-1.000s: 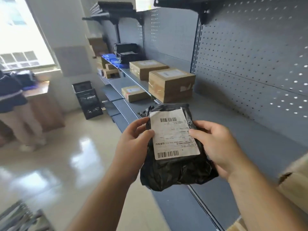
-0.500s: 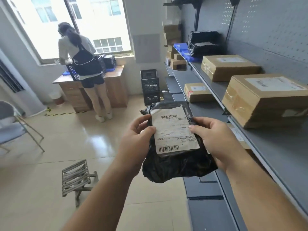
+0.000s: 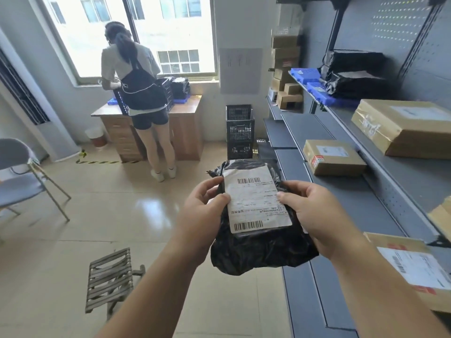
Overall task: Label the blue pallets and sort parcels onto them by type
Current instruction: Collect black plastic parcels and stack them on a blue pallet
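Note:
A black plastic parcel bag (image 3: 258, 250) with a white barcode label (image 3: 256, 201) is held in front of me over the floor. My left hand (image 3: 202, 215) grips its left edge, thumb on the label. My right hand (image 3: 314, 215) grips its right edge, thumb on the label too. Blue pallets (image 3: 317, 91) lie on the upper shelf at the far right, with black bags (image 3: 353, 74) stacked on them. Cardboard boxes (image 3: 402, 128) sit on the grey shelves (image 3: 380, 196), one smaller box (image 3: 332, 157) on the lower level.
A person stands with their back to me at a wooden desk (image 3: 185, 128) under the window. Stacked black crates (image 3: 240, 131) stand by the shelf end. A folding stool (image 3: 109, 279) is on the floor at lower left, a chair (image 3: 22, 176) at far left.
My view has swung left, away from the shelf wall toward the room. Both hands still hold the black bag the same way.

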Tool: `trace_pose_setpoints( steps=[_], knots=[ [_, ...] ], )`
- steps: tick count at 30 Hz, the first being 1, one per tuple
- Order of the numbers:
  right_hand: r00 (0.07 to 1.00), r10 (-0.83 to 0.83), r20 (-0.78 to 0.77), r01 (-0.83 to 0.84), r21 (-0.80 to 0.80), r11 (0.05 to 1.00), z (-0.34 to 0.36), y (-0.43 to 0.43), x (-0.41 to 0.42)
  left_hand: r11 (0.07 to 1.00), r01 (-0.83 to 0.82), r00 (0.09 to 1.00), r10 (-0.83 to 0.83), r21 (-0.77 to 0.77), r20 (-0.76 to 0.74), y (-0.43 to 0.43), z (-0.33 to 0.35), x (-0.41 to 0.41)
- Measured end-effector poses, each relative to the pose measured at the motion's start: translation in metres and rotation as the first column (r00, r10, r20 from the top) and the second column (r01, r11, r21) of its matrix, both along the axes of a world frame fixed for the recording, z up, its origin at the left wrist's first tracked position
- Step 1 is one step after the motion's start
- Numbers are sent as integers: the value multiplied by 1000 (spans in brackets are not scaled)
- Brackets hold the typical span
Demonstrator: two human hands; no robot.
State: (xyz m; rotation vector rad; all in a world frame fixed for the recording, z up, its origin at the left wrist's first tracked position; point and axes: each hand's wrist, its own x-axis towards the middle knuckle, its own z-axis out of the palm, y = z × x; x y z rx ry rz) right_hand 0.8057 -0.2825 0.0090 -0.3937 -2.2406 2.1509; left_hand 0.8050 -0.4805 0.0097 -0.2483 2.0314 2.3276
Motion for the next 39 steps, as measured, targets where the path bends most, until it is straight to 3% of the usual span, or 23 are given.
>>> trace_pose_setpoints(
  steps=[15, 30, 35, 39],
  knots=[
    [997, -79, 1, 79, -11, 997, 0, -36, -220, 993, 118, 993, -118, -2, 6, -40, 0, -238],
    [999, 18, -46, -18, 15, 1000, 17, 32, -484, 999, 35, 999, -33, 42, -32, 24, 10, -488],
    [999, 3, -34, -3, 12, 1000, 11, 49, -554, 998, 45, 999, -44, 54, -3, 40, 7, -561],
    [996, -62, -56, 67, 96, 993, 0, 58, -609, 996, 72, 997, -72, 60, 2, 53, -1, -626]
  ],
)
